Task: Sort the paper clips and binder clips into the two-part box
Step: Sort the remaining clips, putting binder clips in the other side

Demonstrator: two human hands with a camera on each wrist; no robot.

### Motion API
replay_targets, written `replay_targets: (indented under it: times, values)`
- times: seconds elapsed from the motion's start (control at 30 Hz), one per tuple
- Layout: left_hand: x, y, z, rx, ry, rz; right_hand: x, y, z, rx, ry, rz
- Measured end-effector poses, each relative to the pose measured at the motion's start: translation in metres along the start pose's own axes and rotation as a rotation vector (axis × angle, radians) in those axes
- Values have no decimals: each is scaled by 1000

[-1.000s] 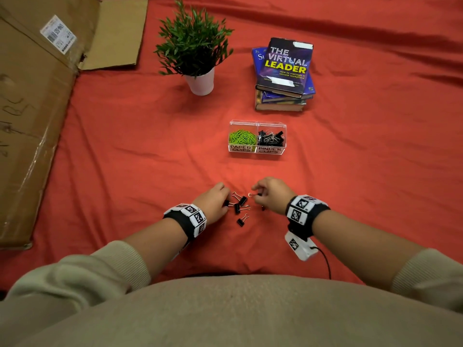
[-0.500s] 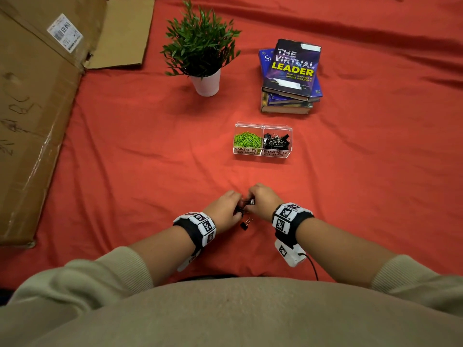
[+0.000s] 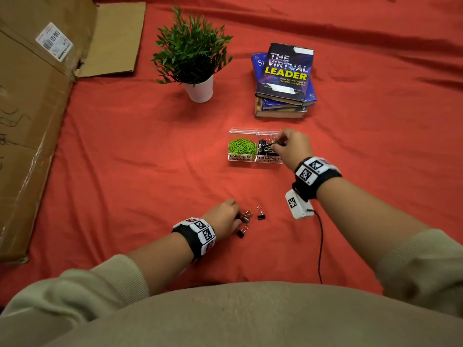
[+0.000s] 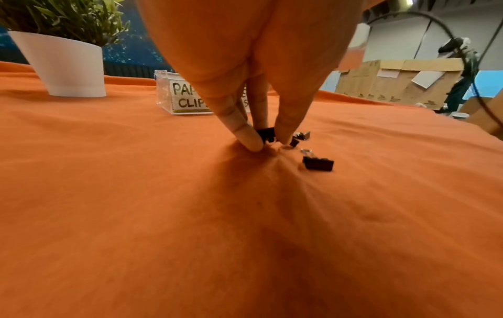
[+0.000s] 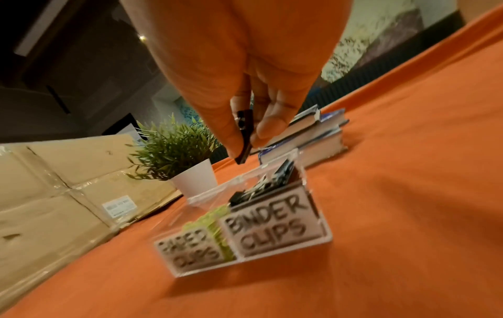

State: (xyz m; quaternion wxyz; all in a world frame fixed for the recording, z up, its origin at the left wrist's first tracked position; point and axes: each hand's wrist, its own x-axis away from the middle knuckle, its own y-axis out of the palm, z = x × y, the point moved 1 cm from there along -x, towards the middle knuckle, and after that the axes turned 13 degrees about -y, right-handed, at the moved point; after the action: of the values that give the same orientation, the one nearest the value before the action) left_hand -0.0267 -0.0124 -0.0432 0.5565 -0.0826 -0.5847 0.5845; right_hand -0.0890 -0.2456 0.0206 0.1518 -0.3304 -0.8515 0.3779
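The clear two-part box [image 3: 240,160] stands mid-cloth, green paper clips [image 3: 241,145] in its left half and black binder clips [image 3: 264,146] in its right half. My right hand [image 3: 275,145] hovers over the right half and pinches a black binder clip [image 5: 245,135] just above the box [image 5: 313,236]. My left hand [image 3: 236,216] is down on the cloth near me, its fingertips [image 4: 251,142] pinching a black binder clip [image 4: 266,134]. Three more loose binder clips lie beside it: [image 3: 260,214], [image 3: 242,231], [image 3: 246,216].
A potted plant [image 3: 193,53] and a stack of books [image 3: 284,81] stand behind the box. Flattened cardboard [image 3: 30,121] covers the left side. A cable [image 3: 320,246] hangs from my right wrist over the red cloth [image 3: 125,171].
My right hand has left the loose clips and moved up to the box's right half with a binder clip. The left hand stays at the loose clips.
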Motion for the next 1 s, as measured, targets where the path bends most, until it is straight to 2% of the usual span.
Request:
replay_targets:
  times: [0.1,0.27,0.43,0.5,0.57,0.7,0.8,1.0]
  values:
    - [-3,-4,-1,49,25,-15,-22,-8,4,123,-29,-5]
    - [-9,-17,0,128,54,17,-29,2,11,272,-130,-214]
    - [-24,-48,13,193,129,82,-7,1,13,185,-242,-106]
    - [-33,-63,21,215,167,108,11,3,14,149,-276,-111]
    - [-45,-78,28,243,187,167,32,8,16,132,-274,-184]
    - [-78,-107,45,261,157,293,79,26,22,99,-210,-436]
    - [-99,-115,56,254,117,334,106,51,24,121,-217,-599]
    - [-114,-108,75,89,25,403,128,72,23,169,-270,-599]
